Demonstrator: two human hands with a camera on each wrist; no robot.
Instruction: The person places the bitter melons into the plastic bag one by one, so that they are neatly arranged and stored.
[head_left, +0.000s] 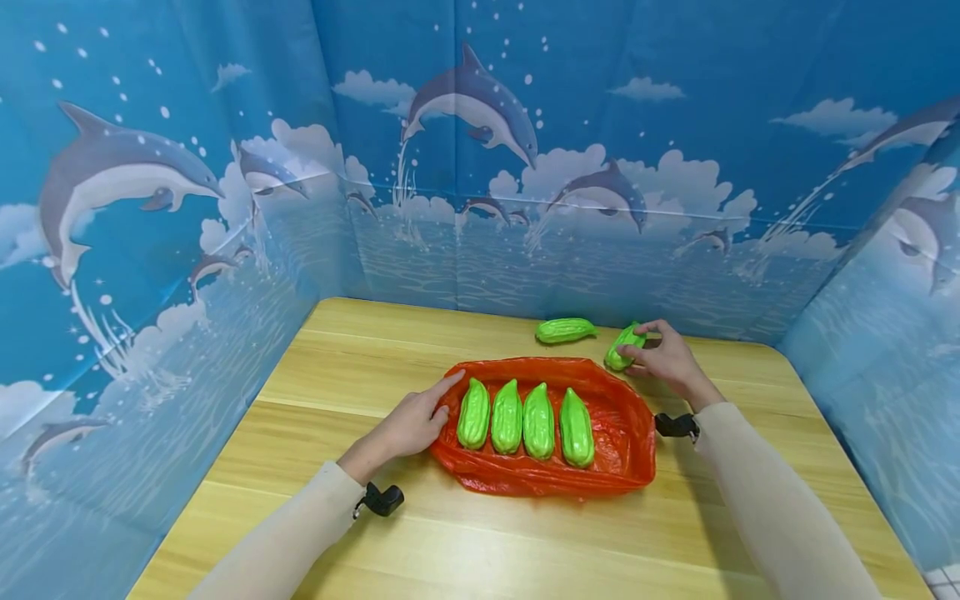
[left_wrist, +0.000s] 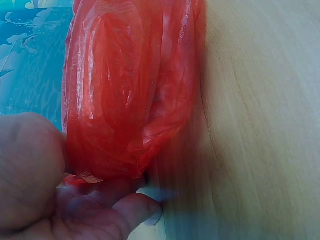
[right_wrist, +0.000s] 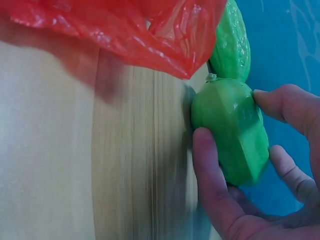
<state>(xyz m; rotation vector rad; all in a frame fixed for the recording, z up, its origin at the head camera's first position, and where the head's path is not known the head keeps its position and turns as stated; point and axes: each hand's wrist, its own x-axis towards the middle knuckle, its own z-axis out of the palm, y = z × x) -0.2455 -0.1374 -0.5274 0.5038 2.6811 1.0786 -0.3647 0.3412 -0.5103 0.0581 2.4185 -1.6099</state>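
Observation:
A red plastic bag [head_left: 611, 433] lies spread wide on the table, with several bright green bitter melons [head_left: 538, 421] side by side inside it. At its left end my left hand [head_left: 411, 423] holds the rim; in the left wrist view the thumb and fingers lie about the red plastic [left_wrist: 120, 95]. Beyond the bag's far right corner, my right hand [head_left: 666, 360] grips another bitter melon [head_left: 619, 350] between thumb and fingers. The right wrist view has this bitter melon [right_wrist: 230, 125] close to the table, with its stem end facing the bag.
One more bitter melon [head_left: 565, 330] lies behind the bag, near the table's back edge. The wooden table [head_left: 300, 417] is bordered at the back and sides by a blue dolphin-print curtain [head_left: 465, 267].

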